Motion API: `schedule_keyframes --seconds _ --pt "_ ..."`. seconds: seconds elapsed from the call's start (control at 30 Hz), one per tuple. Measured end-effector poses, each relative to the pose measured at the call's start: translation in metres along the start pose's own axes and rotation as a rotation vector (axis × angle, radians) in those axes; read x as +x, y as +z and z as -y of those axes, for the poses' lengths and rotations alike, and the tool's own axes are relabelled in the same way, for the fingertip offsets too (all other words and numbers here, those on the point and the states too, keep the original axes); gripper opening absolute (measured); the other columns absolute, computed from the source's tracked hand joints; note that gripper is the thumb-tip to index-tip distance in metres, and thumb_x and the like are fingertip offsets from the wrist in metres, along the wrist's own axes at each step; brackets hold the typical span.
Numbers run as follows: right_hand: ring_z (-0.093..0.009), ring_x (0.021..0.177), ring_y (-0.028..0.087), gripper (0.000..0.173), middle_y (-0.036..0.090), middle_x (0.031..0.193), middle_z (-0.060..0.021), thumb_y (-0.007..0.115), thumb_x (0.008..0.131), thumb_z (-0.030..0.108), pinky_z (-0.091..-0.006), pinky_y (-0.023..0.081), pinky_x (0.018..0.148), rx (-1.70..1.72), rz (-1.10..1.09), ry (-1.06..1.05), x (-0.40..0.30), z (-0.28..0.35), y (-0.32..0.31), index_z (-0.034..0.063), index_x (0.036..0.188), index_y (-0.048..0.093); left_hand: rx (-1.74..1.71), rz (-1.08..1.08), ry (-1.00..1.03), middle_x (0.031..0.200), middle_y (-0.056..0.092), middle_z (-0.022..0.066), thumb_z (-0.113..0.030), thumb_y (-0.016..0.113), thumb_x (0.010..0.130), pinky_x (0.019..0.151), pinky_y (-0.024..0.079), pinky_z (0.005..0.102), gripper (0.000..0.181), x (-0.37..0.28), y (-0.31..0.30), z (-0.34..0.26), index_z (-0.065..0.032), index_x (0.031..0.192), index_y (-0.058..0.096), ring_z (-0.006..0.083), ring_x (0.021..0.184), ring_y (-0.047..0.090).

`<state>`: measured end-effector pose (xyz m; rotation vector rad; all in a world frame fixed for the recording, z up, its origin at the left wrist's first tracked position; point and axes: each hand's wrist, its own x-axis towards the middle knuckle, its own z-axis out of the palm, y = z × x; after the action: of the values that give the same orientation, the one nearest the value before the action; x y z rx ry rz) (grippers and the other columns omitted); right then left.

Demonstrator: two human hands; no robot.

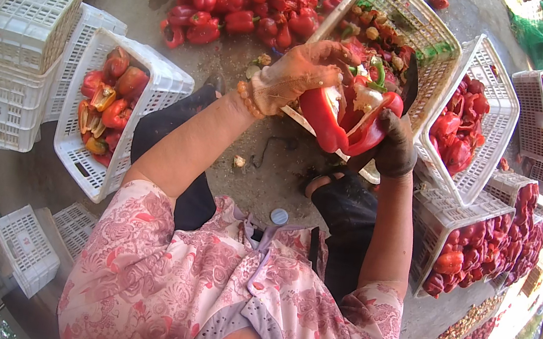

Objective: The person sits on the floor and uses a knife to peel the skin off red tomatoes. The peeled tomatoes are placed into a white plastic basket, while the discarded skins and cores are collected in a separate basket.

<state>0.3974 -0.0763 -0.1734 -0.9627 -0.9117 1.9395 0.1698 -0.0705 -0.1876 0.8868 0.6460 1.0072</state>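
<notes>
A large red bell pepper (356, 116), split open so its pale core, seeds and green stem show, is between my hands above the near edge of a white plastic crate (437, 33). My left hand (301, 75), in an orange-stained glove, grips the pepper's left and upper part. Dark and soiled, my right hand (391, 144) holds its right side; a knife (411, 85) with a dark blade sticks up from this hand, its handle hidden. Pepper cores and scraps (375, 30) lie in the crate beneath.
Whole red peppers (256, 0) are heaped on the ground ahead. A crate of peppers (64, 135) stands left, near stacked crates (8, 98). To the right are a tilted crate of pepper pieces (507, 112) and more filled crates (427, 238). A round lid (278, 216) is below.
</notes>
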Motion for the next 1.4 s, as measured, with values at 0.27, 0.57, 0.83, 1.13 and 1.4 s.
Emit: schedule_keyframes --seconds 0.27,0.57,0.83,1.13,1.4 --pt "-0.017 0.096 0.062 0.056 0.065 0.108 -0.0060 0.081 0.071 0.009 -0.0313 0.049 0.086 -0.729 -0.146 -0.386 0.001 -0.003 0.008 0.0089 0.122 0.060 1.210 -0.270 0.291 0.095 0.066 0.0134 -0.028 0.072 0.085 0.072 0.050 0.0352 0.028 -0.001 0.011 -0.014 -0.0019 0.094 0.066 0.0280 0.085 0.064" --pt "-0.034 0.094 0.063 0.052 0.063 0.108 -0.0136 0.082 0.070 0.020 -0.0401 0.052 0.080 -1.400 -0.121 -0.609 0.003 -0.001 0.007 0.0119 0.117 0.062 0.355 0.015 -0.410 0.082 0.067 0.0094 -0.051 0.058 0.092 0.045 0.050 0.0218 0.053 -0.001 0.005 -0.022 -0.0011 0.110 0.063 0.0149 0.055 0.066" --pt "-0.030 0.098 0.064 0.052 0.064 0.113 -0.0123 0.085 0.068 0.018 -0.0378 0.052 0.084 -1.177 -0.050 -0.608 -0.005 -0.004 0.005 0.0115 0.115 0.063 0.247 0.066 -0.079 0.085 0.062 -0.0036 -0.035 0.060 0.097 0.066 0.051 0.0203 0.030 0.011 0.004 0.020 -0.0064 0.107 0.065 0.0049 0.074 0.060" --pt "-0.016 0.100 0.063 0.054 0.066 0.110 -0.0063 0.085 0.066 0.006 -0.0305 0.051 0.089 -0.778 -0.076 -0.332 -0.011 -0.004 -0.006 0.0082 0.115 0.062 0.054 0.025 -0.235 0.090 0.063 -0.0031 -0.027 0.064 0.095 0.071 0.050 0.0194 0.024 0.002 0.015 0.017 -0.0055 0.106 0.066 0.0047 0.082 0.061" --pt "-0.035 0.102 0.063 0.059 0.064 0.113 -0.0138 0.084 0.068 0.021 -0.0386 0.051 0.085 -1.292 0.016 -0.610 -0.012 0.010 0.009 0.0116 0.121 0.061 0.161 0.188 -0.341 0.107 0.066 0.0048 -0.040 0.063 0.092 0.068 0.055 0.0246 0.047 0.014 0.008 0.028 -0.0067 0.124 0.057 0.0122 0.080 0.067"
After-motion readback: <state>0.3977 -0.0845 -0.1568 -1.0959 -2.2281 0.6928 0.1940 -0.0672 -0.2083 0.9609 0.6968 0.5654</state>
